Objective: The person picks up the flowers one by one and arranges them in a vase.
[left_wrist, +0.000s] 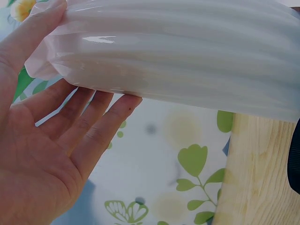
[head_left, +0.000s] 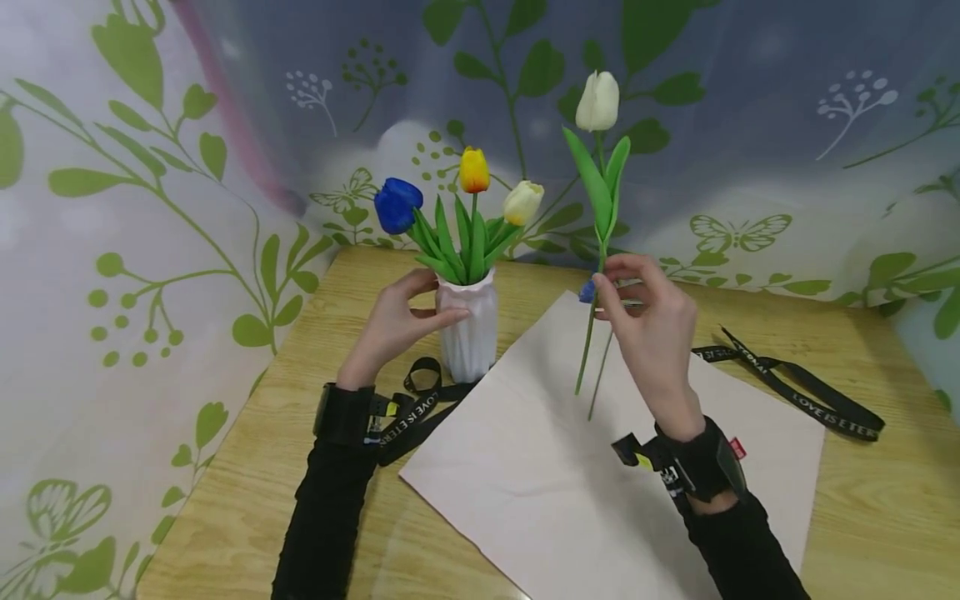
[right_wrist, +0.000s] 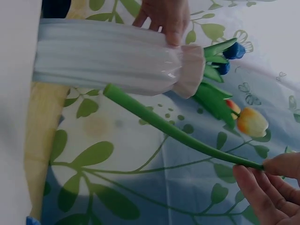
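My left hand [head_left: 401, 321] holds a white ribbed vase [head_left: 472, 337] near its neck, thumb across the front and fingers at the far side. In the vase stand a blue tulip [head_left: 397, 205], a yellow-orange tulip [head_left: 474, 171] and a cream tulip [head_left: 522, 202] among green leaves. To the right, my right hand [head_left: 654, 312] pinches the stem of an upright white tulip [head_left: 597, 102] between thumb and fingers. The stem's cut end [right_wrist: 110, 90] hangs free below the hand. Behind the right hand lies another blue tulip [head_left: 587, 291], mostly hidden, on the paper.
A pale sheet of wrapping paper [head_left: 517, 492] lies diagonally on the wooden table [head_left: 247, 508]. Black printed ribbon [head_left: 420, 417] curls at the vase's foot, and more ribbon [head_left: 825, 408] lies on the right. Leaf-patterned cloth [head_left: 247, 92] hangs behind and at the left.
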{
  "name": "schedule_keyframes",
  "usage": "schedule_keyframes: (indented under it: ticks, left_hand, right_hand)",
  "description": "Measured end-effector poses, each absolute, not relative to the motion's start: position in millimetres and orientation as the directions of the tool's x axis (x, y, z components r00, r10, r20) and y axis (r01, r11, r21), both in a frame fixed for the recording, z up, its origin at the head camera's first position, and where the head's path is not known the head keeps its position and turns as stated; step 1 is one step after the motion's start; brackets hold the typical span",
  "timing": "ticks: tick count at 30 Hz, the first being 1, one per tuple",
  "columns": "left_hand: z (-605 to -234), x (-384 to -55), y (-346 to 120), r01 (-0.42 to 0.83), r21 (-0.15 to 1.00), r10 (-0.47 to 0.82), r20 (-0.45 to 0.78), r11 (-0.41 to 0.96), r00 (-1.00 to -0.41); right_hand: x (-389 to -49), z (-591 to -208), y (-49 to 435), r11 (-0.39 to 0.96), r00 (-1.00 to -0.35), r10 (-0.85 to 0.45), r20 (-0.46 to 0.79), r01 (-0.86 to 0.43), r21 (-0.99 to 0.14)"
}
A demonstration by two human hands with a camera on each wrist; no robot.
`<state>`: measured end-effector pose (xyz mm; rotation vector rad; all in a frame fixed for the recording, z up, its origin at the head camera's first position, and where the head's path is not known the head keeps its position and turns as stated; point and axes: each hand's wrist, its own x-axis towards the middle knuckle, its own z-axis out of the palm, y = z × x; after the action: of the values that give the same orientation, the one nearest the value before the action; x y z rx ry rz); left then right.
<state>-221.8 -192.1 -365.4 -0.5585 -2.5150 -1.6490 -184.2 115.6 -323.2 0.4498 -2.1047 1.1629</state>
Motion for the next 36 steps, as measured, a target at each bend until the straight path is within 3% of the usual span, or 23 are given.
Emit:
schedule_keyframes:
  ticks: [14,22,30,36]
  left_hand:
    - [-365,-221,-191,0.35,0.866,0.252,0.272,0.358,-0.929]
    - [-365,-221,-192,0.348,0.867,0.252,0.269,0.357,-0.929]
    - [-365,-221,-192,0.336,0.871,0.256,0.254,0.359,-0.933]
    - [-364,-221,-192,0.34,0.865,0.258,0.256,0.37,-0.932]
  right_hand:
    - [-185,-288,85,0.44,-0.6,0.014,0.8,-0.715,-0.544]
    - [-185,-265,64,0.297,-0.57,-0.011,0.822,-0.786,-0.542]
    - [-193,-245,42,0.304,-0.49,-0.069,0.869,-0.84,-0.45]
    - [-205,-236,25,0.237,-0.465,-0.036,0.884,-0.864,-0.445]
